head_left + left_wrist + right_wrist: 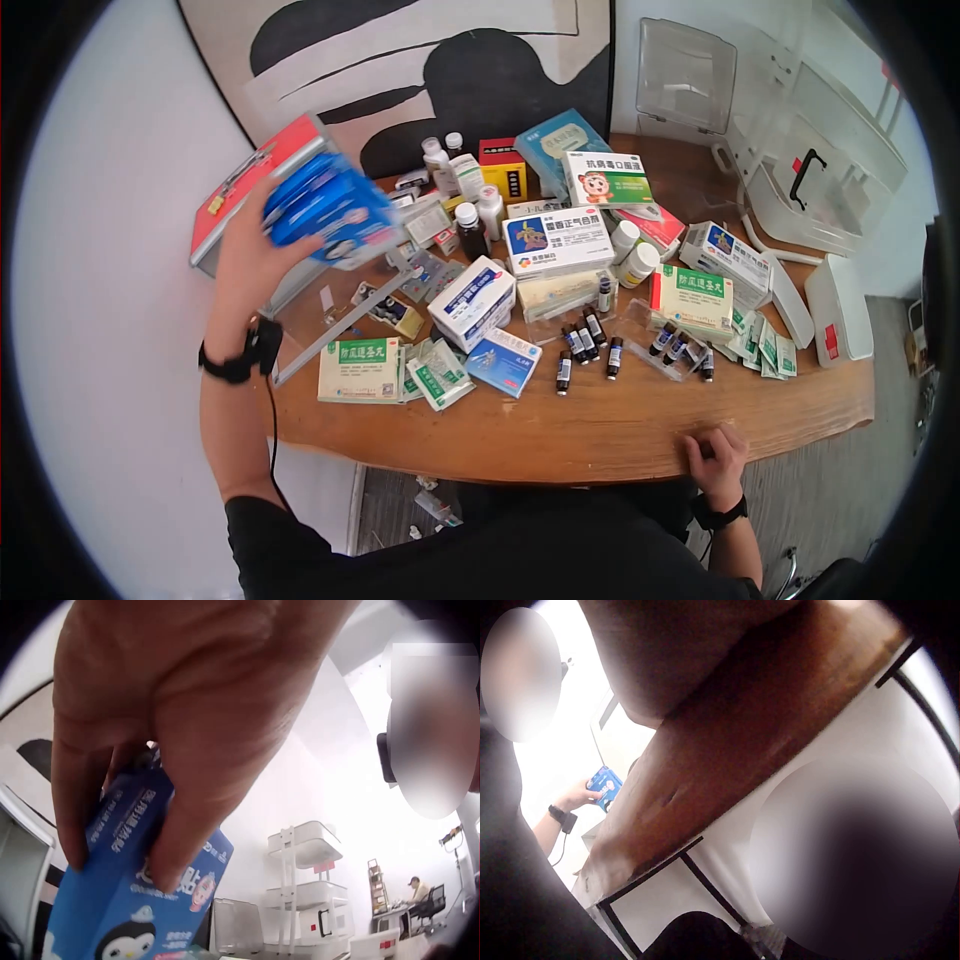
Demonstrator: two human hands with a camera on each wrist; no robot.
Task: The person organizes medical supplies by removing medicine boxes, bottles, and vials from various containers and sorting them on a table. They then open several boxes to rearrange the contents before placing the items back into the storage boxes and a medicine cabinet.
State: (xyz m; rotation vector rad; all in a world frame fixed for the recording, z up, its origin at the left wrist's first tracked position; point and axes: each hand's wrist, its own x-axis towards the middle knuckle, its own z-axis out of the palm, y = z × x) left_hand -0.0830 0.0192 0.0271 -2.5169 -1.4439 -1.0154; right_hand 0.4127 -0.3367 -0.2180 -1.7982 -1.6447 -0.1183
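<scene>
My left hand [262, 240] grips a blue box [335, 212] of patches between thumb and fingers, held up in front of the open red and silver case [290, 145]. In the left wrist view a penguin and a small pink figure show on the box [139, 900], with the thumb along its front. At the table's front edge rests my right hand [717, 460], fingers loosely curled and holding nothing. Below the left hand stand a green and cream medicine box [360, 368], green sachets [438, 375] and a blue and white box [503, 362].
Medicine boxes, white bottles [638, 265] and small dark vials [614, 358] crowd the middle of the wooden table [480, 440]. A clear plastic bin [800, 185] and a white container [845, 310] stand on the right. Behind the table leans a framed picture [400, 70].
</scene>
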